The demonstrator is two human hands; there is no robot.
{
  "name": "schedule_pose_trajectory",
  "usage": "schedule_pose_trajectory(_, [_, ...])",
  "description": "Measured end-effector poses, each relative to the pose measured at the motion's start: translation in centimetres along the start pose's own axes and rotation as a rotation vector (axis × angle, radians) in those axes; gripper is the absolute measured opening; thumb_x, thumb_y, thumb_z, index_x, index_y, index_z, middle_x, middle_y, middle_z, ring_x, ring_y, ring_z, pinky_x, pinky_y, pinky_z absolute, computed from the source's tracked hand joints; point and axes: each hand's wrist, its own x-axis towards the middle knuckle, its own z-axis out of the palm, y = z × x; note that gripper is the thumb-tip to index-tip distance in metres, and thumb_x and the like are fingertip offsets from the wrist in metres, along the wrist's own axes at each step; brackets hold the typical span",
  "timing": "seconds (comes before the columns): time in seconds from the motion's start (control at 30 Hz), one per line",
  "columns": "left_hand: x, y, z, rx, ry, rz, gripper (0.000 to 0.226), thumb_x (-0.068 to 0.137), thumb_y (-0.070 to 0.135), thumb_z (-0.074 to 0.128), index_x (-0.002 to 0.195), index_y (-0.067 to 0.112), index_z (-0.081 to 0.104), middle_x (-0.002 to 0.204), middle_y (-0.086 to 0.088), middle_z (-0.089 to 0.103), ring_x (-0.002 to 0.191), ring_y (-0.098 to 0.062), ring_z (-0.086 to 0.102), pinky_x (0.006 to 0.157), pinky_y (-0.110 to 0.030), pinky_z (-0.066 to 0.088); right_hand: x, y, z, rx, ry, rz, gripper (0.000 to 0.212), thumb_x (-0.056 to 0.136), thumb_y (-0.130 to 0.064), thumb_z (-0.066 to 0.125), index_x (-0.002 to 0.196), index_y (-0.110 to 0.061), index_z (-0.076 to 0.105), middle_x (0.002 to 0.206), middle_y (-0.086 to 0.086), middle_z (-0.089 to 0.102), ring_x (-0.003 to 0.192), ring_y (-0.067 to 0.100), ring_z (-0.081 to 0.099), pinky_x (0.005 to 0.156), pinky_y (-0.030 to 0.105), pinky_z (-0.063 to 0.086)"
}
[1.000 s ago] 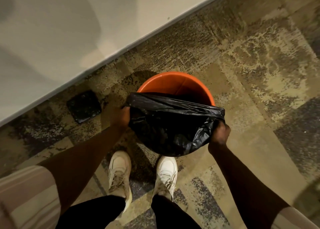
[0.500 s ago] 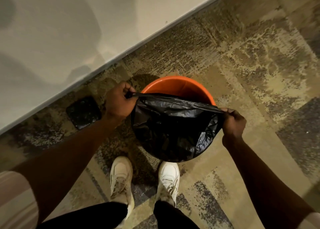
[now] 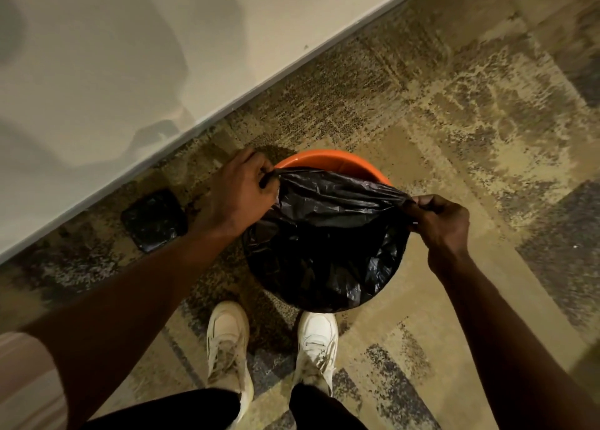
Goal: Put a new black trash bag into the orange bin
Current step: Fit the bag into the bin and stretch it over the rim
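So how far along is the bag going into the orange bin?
Done: the black trash bag is draped over the near side of the orange bin. In hand: the left hand and right hand pinch its top edge, stretched taut between them. Left: the far rim still shows bare orange, so the mouth needs opening and folding over it.

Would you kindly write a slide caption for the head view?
Both hands, left hand and right hand, stretch a black trash bag over the orange bin.
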Motion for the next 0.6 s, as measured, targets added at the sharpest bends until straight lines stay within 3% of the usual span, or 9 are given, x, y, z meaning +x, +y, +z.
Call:
schedule_pose_trajectory(0.07, [0.1,0.3,0.3,-0.029,0.015,-0.02,0.014,0.083,0.034,0.063,0.09,0.022,0.062,0.095,0.001,0.064,0.077,-0.023,0.063,0.06,-0.031,0.046,0.3,-0.1,0.7,0.001,0.04,0.007,0.019,0.085,-0.015,0.082,0.071,-0.019,0.07,0.075,0.005,0.071,0.07,0.017,0.066,0.064,0.036,0.054])
schedule_pose_trajectory(0.17, [0.3,0.6,0.5,-0.036,0.018,-0.026,0.011,0.084,0.028,0.063,0.094,0.022,0.061,0.097,0.001,0.065,0.077,-0.02,0.062,0.06,-0.036,0.051,0.7,-0.3,1.6,0.027,0.047,0.008,0.013,0.084,-0.011,0.079,0.074,-0.017,0.073,0.071,0.0,0.071,0.065,0.012,0.066,0.06,0.028,0.054])
schedule_pose_trajectory(0.3, [0.4,0.8,0.4,-0.021,0.025,-0.044,0.011,0.087,0.015,0.068,0.097,0.012,0.067,0.101,-0.007,0.069,0.084,-0.029,0.067,0.067,-0.045,0.058,1.3,-0.6,2.4,0.072,0.015,0.012,0.011,0.077,-0.007,0.075,0.075,-0.018,0.076,0.072,-0.003,0.074,0.066,0.009,0.07,0.06,0.022,0.055])
schedule_pose_trajectory(0.4, [0.5,0.9,0.4,-0.01,0.037,-0.049,0.012,0.088,0.006,0.067,0.1,0.008,0.067,0.103,-0.011,0.071,0.088,-0.033,0.068,0.07,-0.04,0.053,1.9,-0.8,2.8,0.068,-0.046,-0.045,0.009,0.078,-0.011,0.08,0.079,-0.019,0.077,0.078,0.002,0.077,0.07,0.015,0.073,0.061,0.025,0.058])
schedule_pose_trajectory(0.6, [1.1,1.0,0.8,-0.023,0.018,-0.098,0.022,0.085,0.002,0.065,0.105,0.012,0.07,0.107,-0.007,0.073,0.098,-0.031,0.07,0.077,-0.044,0.057,3.5,0.0,3.1,-0.004,-0.114,-0.168,0.01,0.085,-0.013,0.083,0.088,-0.014,0.074,0.082,0.004,0.078,0.072,0.017,0.074,0.065,0.03,0.061])
